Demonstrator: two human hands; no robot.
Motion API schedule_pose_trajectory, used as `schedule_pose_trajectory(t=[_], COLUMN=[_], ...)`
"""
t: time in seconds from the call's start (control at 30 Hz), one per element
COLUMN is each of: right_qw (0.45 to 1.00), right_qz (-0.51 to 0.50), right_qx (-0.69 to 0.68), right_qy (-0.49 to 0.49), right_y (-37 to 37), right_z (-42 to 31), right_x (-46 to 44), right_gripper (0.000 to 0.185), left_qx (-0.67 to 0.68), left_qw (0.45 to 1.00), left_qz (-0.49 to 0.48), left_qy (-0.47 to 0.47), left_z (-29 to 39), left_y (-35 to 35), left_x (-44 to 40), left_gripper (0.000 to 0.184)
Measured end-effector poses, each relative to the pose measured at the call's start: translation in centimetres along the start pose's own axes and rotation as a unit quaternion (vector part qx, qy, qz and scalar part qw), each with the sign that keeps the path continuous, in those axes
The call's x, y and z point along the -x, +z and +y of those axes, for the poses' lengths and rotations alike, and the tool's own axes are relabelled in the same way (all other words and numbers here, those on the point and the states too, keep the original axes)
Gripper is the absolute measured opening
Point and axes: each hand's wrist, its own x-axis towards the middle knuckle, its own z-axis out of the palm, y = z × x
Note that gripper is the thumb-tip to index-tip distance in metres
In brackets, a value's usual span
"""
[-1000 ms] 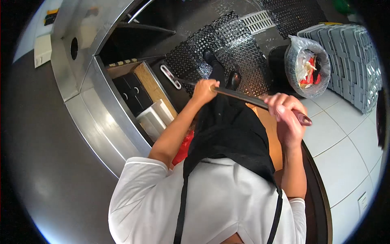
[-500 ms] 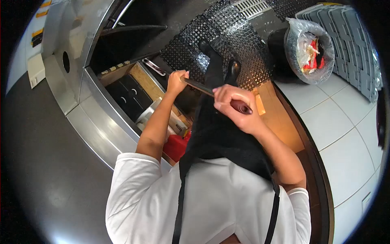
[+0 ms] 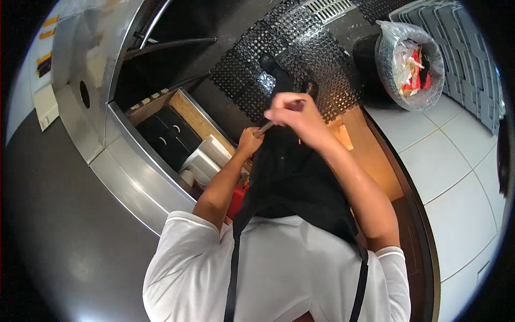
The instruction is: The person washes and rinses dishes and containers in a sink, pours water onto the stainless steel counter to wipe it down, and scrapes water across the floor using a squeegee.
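Note:
My right hand (image 3: 296,119) is wrapped round the dark reddish handle of what looks like a knife (image 3: 264,129). A short stretch of its narrow metal blade shows between my hands, slanting down to the left. My left hand (image 3: 249,142) is closed at the blade's far end, with the fingertips partly hidden. Both hands are held close together in front of my black apron (image 3: 300,182), above the floor. The right hand is slightly blurred.
At left, a steel-edged counter (image 3: 139,182) stands over an open drawer (image 3: 209,123) with black and white containers. A lined bin (image 3: 383,70) with rubbish stands at upper right, beside grey crates (image 3: 466,59). Perforated black matting (image 3: 289,43) covers the floor.
My right hand has moved up and left, while my left hand has come down and right. The hands are closer together, and less of the blade shows between them.

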Motion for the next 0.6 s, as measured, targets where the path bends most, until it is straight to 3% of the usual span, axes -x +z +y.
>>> schedule_pose_trajectory(t=[0.07,0.17,0.33,0.4,0.57,0.6], right_qw=[0.999,0.999,0.990,0.984,0.980,0.984], right_qz=[0.023,0.036,0.053,0.029,0.002,0.011], right_qx=[-0.026,0.031,-0.047,-0.032,-0.060,-0.058], right_qy=[0.033,0.007,-0.122,-0.175,-0.190,-0.168], right_y=[0.8,1.0,-0.7,-0.5,-0.3,-0.7], right_z=[1.5,2.7,4.1,4.4,1.9,1.5], right_x=[-1.7,-1.5,-0.2,1.0,4.4,5.3], right_gripper=[0.028,0.025,0.022,0.022,0.029,0.028], left_qx=[0.006,-0.028,-0.080,-0.145,0.002,-0.033], left_qw=[1.000,0.997,0.987,0.981,0.982,0.986], left_qz=[0.002,0.039,0.066,0.071,0.121,0.105], left_qy=[0.007,0.068,0.120,0.107,0.148,0.122], left_z=[-2.9,-3.8,-3.7,-1.7,0.1,0.8], left_y=[0.7,-0.8,-5.2,-7.3,-5.2,-4.6], left_x=[-0.9,-3.6,-7.9,-8.4,-4.3,-3.2], left_gripper=[0.015,0.014,0.017,0.034,0.024,0.024])
